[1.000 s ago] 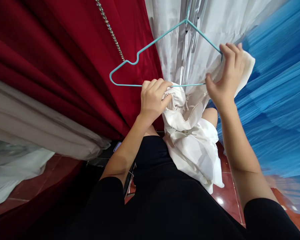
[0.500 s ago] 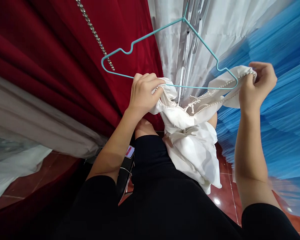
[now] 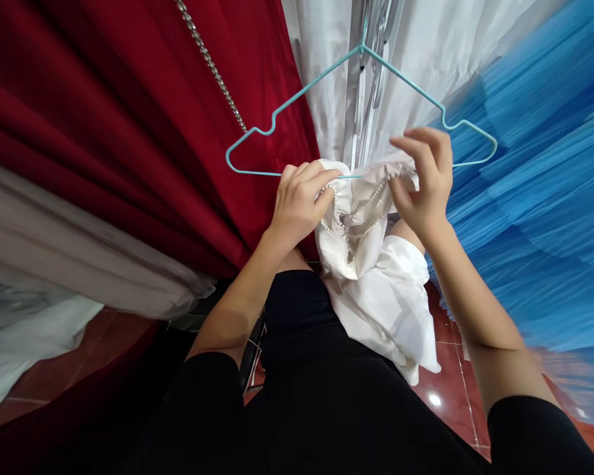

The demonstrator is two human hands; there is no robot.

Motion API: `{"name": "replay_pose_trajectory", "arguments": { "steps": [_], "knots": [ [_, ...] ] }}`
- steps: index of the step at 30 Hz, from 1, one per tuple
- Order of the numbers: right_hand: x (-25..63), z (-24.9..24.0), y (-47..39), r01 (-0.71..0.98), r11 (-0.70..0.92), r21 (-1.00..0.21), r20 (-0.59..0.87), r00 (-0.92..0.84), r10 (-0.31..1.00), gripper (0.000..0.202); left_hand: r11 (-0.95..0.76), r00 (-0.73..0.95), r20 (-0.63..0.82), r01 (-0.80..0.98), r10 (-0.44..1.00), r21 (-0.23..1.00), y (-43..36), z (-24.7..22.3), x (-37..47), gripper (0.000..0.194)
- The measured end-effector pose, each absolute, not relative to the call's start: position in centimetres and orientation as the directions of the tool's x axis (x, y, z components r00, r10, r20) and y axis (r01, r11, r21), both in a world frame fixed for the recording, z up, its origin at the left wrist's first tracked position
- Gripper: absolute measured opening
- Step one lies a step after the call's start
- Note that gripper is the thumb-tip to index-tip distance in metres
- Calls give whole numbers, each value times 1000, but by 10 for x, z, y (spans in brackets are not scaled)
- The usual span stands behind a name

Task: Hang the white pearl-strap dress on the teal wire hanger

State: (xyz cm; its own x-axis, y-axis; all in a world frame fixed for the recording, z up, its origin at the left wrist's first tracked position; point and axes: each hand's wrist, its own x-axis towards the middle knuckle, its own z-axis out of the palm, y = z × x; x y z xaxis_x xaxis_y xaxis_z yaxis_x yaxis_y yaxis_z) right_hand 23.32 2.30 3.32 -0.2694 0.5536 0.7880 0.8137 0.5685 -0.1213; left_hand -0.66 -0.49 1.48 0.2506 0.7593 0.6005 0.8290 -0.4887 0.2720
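A white garment (image 3: 356,247) with a pearl-beaded edge hangs down over my lap. My left hand (image 3: 301,198) is closed around its left upper edge, at the bottom bar of a light-blue hanger (image 3: 317,84). At the garment's right upper edge is my right hand (image 3: 423,181); its thumb is at the beaded edge and the other fingers are raised and apart. The hanger stands upright above the garment, and its bar passes behind both hands. Part of the bar is hidden by the hands and cloth.
Red cloth (image 3: 218,132) hangs at the left with a beaded strand (image 3: 210,63) on it. White drapery (image 3: 435,59) and metal poles stand behind the hanger. Layered blue tulle (image 3: 539,218) fills the right. Red floor tiles (image 3: 450,369) show below.
My right hand has moved left, bringing the garment's right edge inward, and its fingers have spread. The beaded opening is narrower. The hanger has shifted right in view and now sits more level.
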Motion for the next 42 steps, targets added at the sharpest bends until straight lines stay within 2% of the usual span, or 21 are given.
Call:
{"name": "replay_pose_trajectory", "arguments": {
  "steps": [3,5,7,11,13,16,18,21,24,26,29,31,33,37,39,42],
  "knots": [
    [206,52,44,853,472,-221,613,-255,748,25,-472,250,604,848,756,239,-9,17,-15,35],
    [193,52,54,893,374,-250,459,-231,858,29,-458,249,604,862,757,218,-7,15,-19,34],
    [187,47,58,923,306,-233,377,-205,903,36,-457,257,604,866,755,204,-1,10,-21,34],
    [191,42,51,944,287,-165,382,-207,901,36,-535,280,678,821,680,198,3,-1,-23,37],
    [197,44,47,941,296,-161,414,-208,886,36,-570,202,780,789,592,228,-5,-7,-24,36],
    [202,43,46,917,359,-173,489,-237,840,35,-520,-28,843,775,538,358,-23,-23,-31,30],
    [203,39,49,895,411,-171,531,-267,804,34,-427,-183,762,737,621,525,-31,-38,-41,30],
    [204,35,53,882,442,-163,543,-293,787,33,-275,-401,552,567,731,776,-24,-54,-66,30],
    [207,38,52,888,432,-157,516,-300,802,34,-284,-561,508,441,653,851,-3,-46,-98,15],
    [212,41,49,888,435,-150,512,-306,803,34,-361,-616,590,467,522,807,8,-22,-115,13],
    [216,45,42,883,450,-133,534,-319,783,35,-456,-589,738,584,331,671,8,30,-126,10],
    [215,45,39,878,461,-128,545,-327,772,35,-488,-434,793,628,428,607,0,65,-118,19],
    [211,44,36,872,471,-134,548,-330,768,34,-475,-330,831,699,448,534,-7,91,-101,15],
    [205,40,33,860,487,-156,560,-329,760,34,-447,-126,796,770,592,454,-8,111,-62,19],
    [205,40,34,864,481,-151,563,-325,760,34,-474,-86,811,774,578,420,-5,108,-46,27],
    [208,40,36,879,459,-129,556,-319,768,33,-564,-33,900,769,435,300,-4,95,-24,29]
  ]
}}
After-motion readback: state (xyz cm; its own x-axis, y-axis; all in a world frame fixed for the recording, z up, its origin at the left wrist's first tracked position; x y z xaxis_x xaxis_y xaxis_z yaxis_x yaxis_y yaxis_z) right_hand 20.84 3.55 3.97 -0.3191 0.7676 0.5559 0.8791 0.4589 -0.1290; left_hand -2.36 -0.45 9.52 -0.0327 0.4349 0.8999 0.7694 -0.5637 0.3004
